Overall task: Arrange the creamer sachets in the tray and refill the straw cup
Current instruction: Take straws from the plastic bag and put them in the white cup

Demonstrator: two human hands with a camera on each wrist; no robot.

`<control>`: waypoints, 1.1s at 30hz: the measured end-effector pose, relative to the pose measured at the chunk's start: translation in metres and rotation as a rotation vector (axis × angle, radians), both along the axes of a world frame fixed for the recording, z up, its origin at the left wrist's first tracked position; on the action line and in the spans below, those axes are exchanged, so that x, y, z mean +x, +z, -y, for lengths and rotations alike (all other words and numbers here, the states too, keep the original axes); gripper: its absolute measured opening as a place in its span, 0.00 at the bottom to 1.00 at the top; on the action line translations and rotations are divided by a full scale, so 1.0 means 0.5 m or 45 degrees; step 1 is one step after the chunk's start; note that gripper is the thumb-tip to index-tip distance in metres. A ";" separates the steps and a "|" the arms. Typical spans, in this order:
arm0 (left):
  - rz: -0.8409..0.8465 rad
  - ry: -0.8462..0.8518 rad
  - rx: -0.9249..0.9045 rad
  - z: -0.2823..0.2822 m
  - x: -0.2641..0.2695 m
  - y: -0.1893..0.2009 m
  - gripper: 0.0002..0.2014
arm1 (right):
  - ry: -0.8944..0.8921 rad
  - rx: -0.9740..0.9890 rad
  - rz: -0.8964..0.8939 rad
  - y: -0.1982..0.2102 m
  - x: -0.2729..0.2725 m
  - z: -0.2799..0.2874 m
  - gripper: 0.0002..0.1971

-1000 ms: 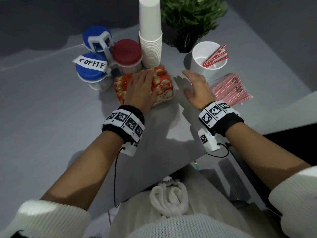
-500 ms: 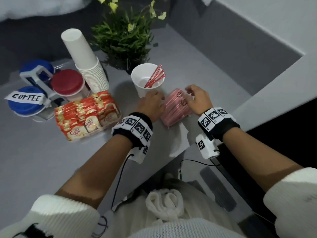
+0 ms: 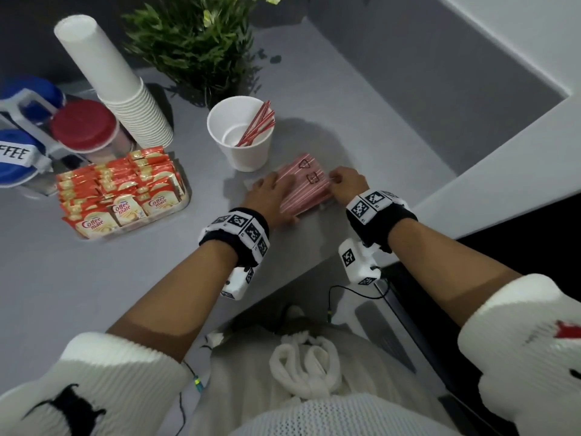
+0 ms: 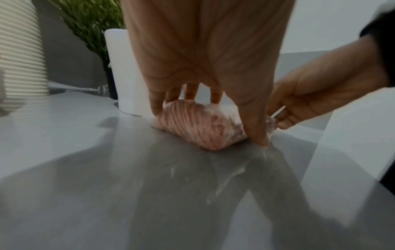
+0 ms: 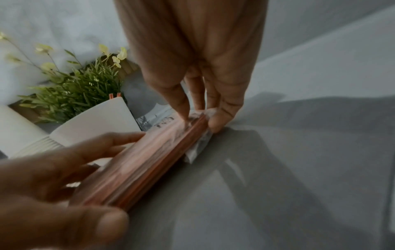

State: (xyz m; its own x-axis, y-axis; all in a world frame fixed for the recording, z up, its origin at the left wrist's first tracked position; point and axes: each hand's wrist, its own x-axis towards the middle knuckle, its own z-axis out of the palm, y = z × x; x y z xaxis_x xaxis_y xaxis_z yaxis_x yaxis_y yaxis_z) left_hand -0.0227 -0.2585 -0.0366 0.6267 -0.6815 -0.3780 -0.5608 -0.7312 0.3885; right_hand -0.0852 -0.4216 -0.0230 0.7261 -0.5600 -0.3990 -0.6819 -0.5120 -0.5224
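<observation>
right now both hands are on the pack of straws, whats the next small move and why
Probably tear the straw pack open at the wrapper end that the right hand pinches, while the left hand holds it down. The pack looks sealed, and the straw cup holds only a few straws.

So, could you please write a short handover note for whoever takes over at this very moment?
Left hand: grips the near left end of the straw packet, which lies on the counter.
Right hand: pinches the packet's wrapper at its right end.
Done: creamer sachets stand in rows in the tray.
Left: the packet looks unopened; the straw cup, just behind it, holds only a few straws. Open the packet and refill the cup.
</observation>
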 end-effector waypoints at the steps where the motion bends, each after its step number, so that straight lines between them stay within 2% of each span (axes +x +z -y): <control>1: -0.002 0.009 0.018 0.000 -0.004 -0.001 0.46 | -0.022 0.031 0.007 -0.001 0.003 0.002 0.17; 3: 0.038 0.022 0.049 0.000 -0.013 -0.001 0.47 | -0.058 0.103 0.028 0.002 0.009 0.004 0.16; 5: 0.093 0.032 0.043 0.003 -0.018 0.001 0.43 | -0.085 0.188 0.076 0.007 0.017 0.009 0.13; 8: 0.109 0.101 -0.013 0.015 -0.010 0.021 0.37 | -0.122 0.322 0.225 0.022 0.024 0.018 0.02; 9: 0.068 0.128 -0.041 0.018 -0.002 0.035 0.34 | -0.126 0.366 0.286 0.028 0.023 0.018 0.05; 11: -0.108 0.168 -0.132 0.019 0.020 0.069 0.25 | -0.063 0.394 0.390 0.041 0.019 0.019 0.09; 12: -0.273 0.197 -0.178 0.016 0.030 0.084 0.20 | -0.011 0.380 0.422 0.048 0.015 0.018 0.09; 14: -0.601 0.293 -0.251 0.007 0.046 0.106 0.13 | 0.047 0.394 0.477 0.056 0.010 0.014 0.05; 15: -0.682 0.343 -0.258 0.003 0.050 0.111 0.11 | 0.054 0.377 0.475 0.057 0.010 0.014 0.03; 18: -0.725 0.468 -0.256 -0.014 0.059 0.111 0.12 | 0.012 0.191 0.385 0.044 0.013 0.023 0.07; 21: -0.642 0.559 -0.244 -0.035 0.064 0.095 0.12 | -0.037 0.213 0.256 0.024 0.011 0.031 0.13; 24: -0.367 0.575 -0.177 -0.046 0.054 0.081 0.08 | -0.056 0.181 0.227 0.018 0.002 0.031 0.16; 27: -0.121 0.586 -0.139 -0.042 0.036 0.076 0.14 | -0.098 0.093 0.295 0.015 -0.006 0.033 0.15; 30: 0.019 0.415 -0.080 -0.031 0.013 0.071 0.24 | -0.166 -0.028 0.376 0.024 -0.015 0.032 0.19; 33: 0.055 0.184 -0.037 -0.018 -0.017 0.057 0.32 | 0.013 -0.281 0.317 0.031 -0.024 0.017 0.14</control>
State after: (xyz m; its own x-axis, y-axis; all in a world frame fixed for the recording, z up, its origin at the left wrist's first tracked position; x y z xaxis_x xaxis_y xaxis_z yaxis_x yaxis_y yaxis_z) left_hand -0.0311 -0.2492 -0.0080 0.7340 -0.5934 -0.3302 -0.4672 -0.7942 0.3887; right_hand -0.0974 -0.4298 -0.0077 0.7920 -0.6054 -0.0786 -0.5415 -0.6373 -0.5483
